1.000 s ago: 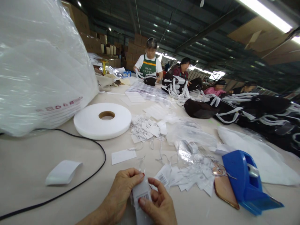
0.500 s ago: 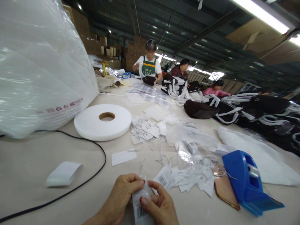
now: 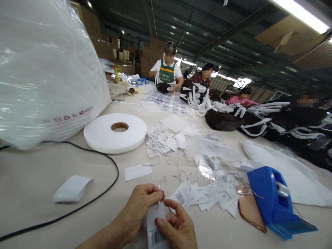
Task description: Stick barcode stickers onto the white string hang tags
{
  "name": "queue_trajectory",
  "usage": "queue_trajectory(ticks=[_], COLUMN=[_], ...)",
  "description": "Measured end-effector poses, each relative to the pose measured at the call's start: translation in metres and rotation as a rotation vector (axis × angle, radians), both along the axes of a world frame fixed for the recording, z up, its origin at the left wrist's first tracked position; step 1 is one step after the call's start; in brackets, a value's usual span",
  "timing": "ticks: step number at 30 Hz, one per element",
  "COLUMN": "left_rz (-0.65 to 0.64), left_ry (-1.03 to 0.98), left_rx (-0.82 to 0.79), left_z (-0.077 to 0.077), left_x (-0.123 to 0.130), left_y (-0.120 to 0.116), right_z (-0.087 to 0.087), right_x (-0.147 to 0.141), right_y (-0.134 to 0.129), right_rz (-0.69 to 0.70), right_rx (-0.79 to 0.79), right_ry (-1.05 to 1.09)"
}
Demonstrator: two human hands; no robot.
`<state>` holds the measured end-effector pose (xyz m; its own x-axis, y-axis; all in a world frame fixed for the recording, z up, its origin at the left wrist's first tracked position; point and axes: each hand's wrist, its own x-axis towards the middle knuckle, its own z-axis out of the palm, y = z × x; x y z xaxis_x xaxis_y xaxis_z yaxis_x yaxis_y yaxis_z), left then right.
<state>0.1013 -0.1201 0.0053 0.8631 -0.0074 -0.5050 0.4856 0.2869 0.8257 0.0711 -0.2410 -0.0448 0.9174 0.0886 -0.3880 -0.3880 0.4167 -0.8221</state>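
Note:
Near the bottom centre, my left hand (image 3: 138,209) pinches the top end of a white barcode tag (image 3: 156,226), where its thin string loops upward. The right edge of that tag is gripped between thumb and fingers of my right hand (image 3: 178,224). A clear plastic layer seems to lie around the tag. Just beyond my hands lie a single blank tag (image 3: 138,172), a heap of strung tags (image 3: 162,141) and, to the right, a spread of more barcode tags (image 3: 218,193).
A white tape roll (image 3: 132,138), a black cable (image 3: 114,186) and a curled white strip (image 3: 73,188) lie left. At right are a blue tape dispenser (image 3: 269,200) and a phone (image 3: 250,211). A large plastic bag (image 3: 52,76) stands left. People handle black bags (image 3: 224,120) beyond.
My left hand has moved slightly up and to the right along the tag's top, and more forearm shows. The view has shifted a little. The person in the green apron has raised the black item.

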Motion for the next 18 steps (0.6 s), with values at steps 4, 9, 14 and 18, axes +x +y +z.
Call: queue_trajectory(ticks=[4, 9, 14, 18], left_rz=[0.031, 0.035, 0.04, -0.007], left_ry=[-0.032, -0.01, 0.011, -0.004], left_rx=[0.0, -0.088, -0.215, -0.267], left_z=[-0.005, -0.011, -0.009, -0.006], left_x=[0.0, -0.002, 0.003, 0.005], left_y=[0.003, 0.009, 0.015, 0.02], right_z=[-0.004, -0.006, -0.007, -0.004], right_x=[-0.001, -0.001, -0.002, -0.005], right_y=[-0.002, -0.002, -0.001, -0.002], right_rz=[-0.041, -0.078, -0.054, -0.024], right_rx=[0.022, 0.016, 0.028, 0.041], right_ry=[0.019, 0.004, 0.006, 0.023])
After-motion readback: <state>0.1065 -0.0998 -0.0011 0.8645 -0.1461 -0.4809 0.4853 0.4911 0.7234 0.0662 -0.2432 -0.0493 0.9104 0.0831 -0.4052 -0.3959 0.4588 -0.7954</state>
